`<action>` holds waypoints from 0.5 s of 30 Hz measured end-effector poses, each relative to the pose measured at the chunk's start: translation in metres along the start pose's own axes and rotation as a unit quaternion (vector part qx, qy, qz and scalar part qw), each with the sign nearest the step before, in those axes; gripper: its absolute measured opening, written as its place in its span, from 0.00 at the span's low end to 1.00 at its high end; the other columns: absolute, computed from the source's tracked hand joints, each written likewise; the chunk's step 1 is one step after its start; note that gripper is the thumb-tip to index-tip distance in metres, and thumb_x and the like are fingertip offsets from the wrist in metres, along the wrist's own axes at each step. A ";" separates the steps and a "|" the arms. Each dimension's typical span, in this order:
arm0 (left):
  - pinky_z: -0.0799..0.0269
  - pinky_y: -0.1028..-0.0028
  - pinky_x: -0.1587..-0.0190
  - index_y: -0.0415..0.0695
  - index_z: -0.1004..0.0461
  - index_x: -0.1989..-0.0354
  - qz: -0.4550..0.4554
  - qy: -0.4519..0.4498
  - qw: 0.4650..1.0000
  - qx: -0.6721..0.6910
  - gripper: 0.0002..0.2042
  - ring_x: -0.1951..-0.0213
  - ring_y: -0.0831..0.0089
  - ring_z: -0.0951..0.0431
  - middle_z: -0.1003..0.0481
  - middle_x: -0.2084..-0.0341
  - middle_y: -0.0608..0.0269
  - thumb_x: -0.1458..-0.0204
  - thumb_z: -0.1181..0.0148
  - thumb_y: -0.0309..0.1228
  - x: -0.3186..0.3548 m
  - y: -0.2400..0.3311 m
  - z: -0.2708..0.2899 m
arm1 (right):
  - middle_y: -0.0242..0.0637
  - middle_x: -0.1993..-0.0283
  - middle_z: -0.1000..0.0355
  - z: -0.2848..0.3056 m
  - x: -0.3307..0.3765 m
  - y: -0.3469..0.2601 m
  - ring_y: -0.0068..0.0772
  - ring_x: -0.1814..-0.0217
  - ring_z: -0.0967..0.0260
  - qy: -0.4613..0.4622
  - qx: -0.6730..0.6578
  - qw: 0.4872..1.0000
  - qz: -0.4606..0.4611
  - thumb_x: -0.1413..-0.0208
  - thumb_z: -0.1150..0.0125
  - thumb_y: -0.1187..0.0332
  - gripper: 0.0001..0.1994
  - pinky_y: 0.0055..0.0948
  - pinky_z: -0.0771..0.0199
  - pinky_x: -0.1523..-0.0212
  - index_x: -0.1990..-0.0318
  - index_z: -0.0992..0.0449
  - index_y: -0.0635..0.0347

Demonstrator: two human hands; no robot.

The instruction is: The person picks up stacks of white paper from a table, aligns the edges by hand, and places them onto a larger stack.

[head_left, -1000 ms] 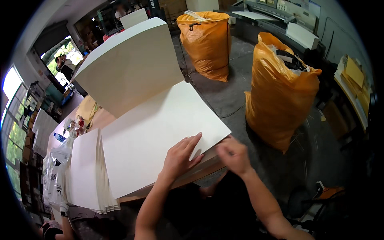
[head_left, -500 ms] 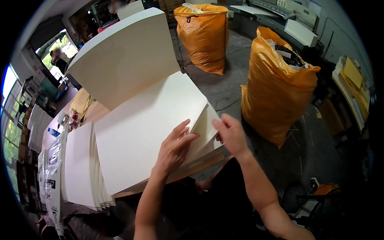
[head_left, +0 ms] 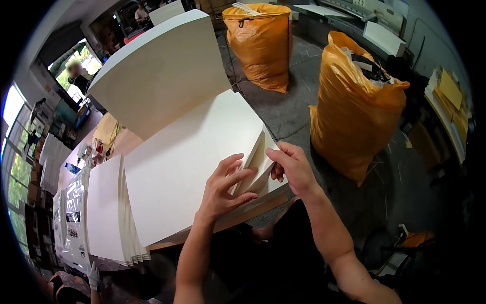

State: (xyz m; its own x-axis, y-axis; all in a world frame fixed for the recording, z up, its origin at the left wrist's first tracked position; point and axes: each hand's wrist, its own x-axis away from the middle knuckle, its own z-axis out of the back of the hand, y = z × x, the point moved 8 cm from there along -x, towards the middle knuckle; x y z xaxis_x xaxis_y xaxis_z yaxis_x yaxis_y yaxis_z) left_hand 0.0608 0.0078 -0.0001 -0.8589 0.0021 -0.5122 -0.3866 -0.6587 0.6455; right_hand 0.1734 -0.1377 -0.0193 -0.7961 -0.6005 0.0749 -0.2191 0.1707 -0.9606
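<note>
The right hand [head_left: 294, 171] pinches a raised corner of the white sheets [head_left: 187, 167]; the left hand [head_left: 223, 190], fingers spread, is at their lifted edge. Bending them too sharply could crease them on the counter [head_left: 129, 148].

Above the flat paper stack [head_left: 182, 167], open air leaves room to reach across its middle and left part. Behind the stack, a tall paper pile [head_left: 157, 81] stands like a wall and blocks the far side. Left of the stack, a smaller pile [head_left: 104, 207] lies just beside it, crowding that edge. At the stack's near right corner, lifted sheets [head_left: 259, 152], the left hand [head_left: 225, 185] and the right hand [head_left: 292, 169] fill the way. Right of the stack, floor [head_left: 298, 114] gives a passage before the nearer orange bag [head_left: 359, 116].
</note>
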 end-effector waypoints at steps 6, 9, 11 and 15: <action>0.19 0.58 0.46 0.55 0.17 0.48 0.013 -0.014 1.000 0.024 0.23 0.43 0.50 0.21 0.30 0.38 0.54 0.55 0.21 0.35 -0.001 -0.004 0.002 | 0.28 0.78 0.29 0.008 0.005 -0.005 0.15 0.78 0.33 -0.017 0.066 0.998 0.001 0.33 0.38 0.56 0.19 0.17 0.35 0.78 0.75 0.31 0.55; 0.18 0.59 0.46 0.55 0.18 0.47 0.005 -0.015 1.000 0.006 0.19 0.43 0.49 0.20 0.32 0.35 0.51 0.49 0.28 0.28 -0.001 -0.006 -0.001 | 0.29 0.78 0.28 0.012 0.008 -0.001 0.15 0.78 0.32 -0.017 0.052 0.998 0.031 0.32 0.38 0.52 0.22 0.18 0.34 0.77 0.75 0.31 0.56; 0.18 0.60 0.46 0.55 0.18 0.46 0.005 0.007 1.000 0.002 0.19 0.44 0.49 0.20 0.33 0.33 0.49 0.46 0.33 0.24 0.000 -0.002 0.000 | 0.29 0.79 0.29 0.008 0.010 -0.007 0.18 0.77 0.32 0.022 0.190 0.975 0.114 0.32 0.40 0.55 0.20 0.20 0.34 0.76 0.75 0.30 0.56; 0.17 0.61 0.47 0.57 0.20 0.45 -0.001 0.011 0.999 -0.043 0.19 0.46 0.48 0.19 0.34 0.32 0.48 0.44 0.36 0.24 0.002 0.002 0.001 | 0.29 0.81 0.31 0.002 0.002 -0.004 0.22 0.79 0.31 0.050 0.196 0.970 0.133 0.33 0.42 0.63 0.16 0.22 0.35 0.78 0.76 0.29 0.56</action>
State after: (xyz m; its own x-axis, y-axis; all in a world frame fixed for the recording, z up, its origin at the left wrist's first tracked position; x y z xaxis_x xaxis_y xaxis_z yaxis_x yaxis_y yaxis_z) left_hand 0.0580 0.0078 0.0007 -0.8496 -0.0122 -0.5274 -0.3580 -0.7208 0.5935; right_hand 0.1736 -0.1412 -0.0156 -0.8497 -0.4942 -0.1836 0.2178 -0.0120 -0.9759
